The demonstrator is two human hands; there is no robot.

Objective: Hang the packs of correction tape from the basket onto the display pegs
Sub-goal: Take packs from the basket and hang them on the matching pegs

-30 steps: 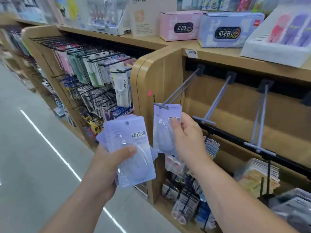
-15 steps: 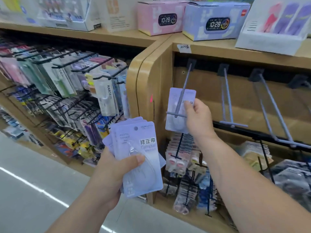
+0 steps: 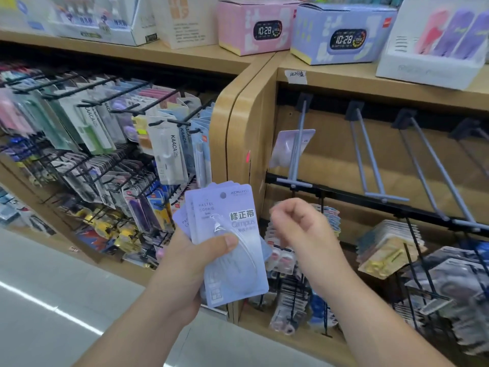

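My left hand point(image 3: 185, 263) grips a fanned stack of pale lilac correction tape packs point(image 3: 230, 250), thumb across the front card. One lilac pack point(image 3: 287, 148) hangs far up the leftmost grey display peg point(image 3: 297, 152), tilted. My right hand point(image 3: 299, 226) hovers just right of the stack, below that peg's front end, fingers curled and holding nothing; it is blurred. No basket is in view.
Two more bare grey pegs point(image 3: 370, 160) point(image 3: 436, 170) slant out to the right. Black hooks full of stationery point(image 3: 105, 144) fill the left bay and lower rows point(image 3: 389, 247). Clock boxes point(image 3: 341, 35) stand on the wooden shelf top point(image 3: 344, 75). Grey floor lies at lower left.
My right hand slid the pack onto the leftmost peg, let go of it and drew back down beside the stack. The pack now hangs far up the peg. The view shifted right.
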